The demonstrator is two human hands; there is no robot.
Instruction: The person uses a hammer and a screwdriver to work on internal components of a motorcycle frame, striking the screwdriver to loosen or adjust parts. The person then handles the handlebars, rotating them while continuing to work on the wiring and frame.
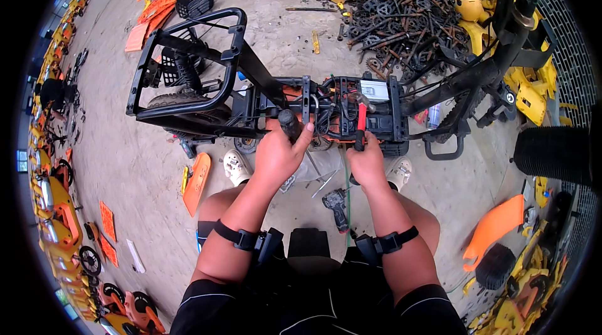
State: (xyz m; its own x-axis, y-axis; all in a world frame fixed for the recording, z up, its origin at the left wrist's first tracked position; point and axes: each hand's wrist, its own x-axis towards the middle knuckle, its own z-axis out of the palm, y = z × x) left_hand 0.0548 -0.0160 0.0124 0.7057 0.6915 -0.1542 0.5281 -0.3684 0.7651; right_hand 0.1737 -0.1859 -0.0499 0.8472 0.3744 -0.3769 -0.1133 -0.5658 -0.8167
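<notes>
- Head view: the black scooter frame (306,101) lies across the floor in front of the person, wires and parts bared along its middle.
- The left hand (279,154) is at the frame's near edge, left of its middle, fingers wrapped around a tool with a black handle (290,123); the handle's top sticks up above the fist.
- The right hand (368,162) is at the near edge too, right of the other, fingers clenched around a hammer (362,120) with a red and black handle.
- The hammer's head is over the frame's middle, beside a silver box (374,90) set in the frame; I cannot tell whether it touches anything.
- On the floor, on the near side of the frame, lies a power drill (337,206).
- Also on that side, toward the frame's left end, is an orange panel (198,184).
- Beyond the frame, toward its right, is a heap of rusty metal parts (407,34).
</notes>
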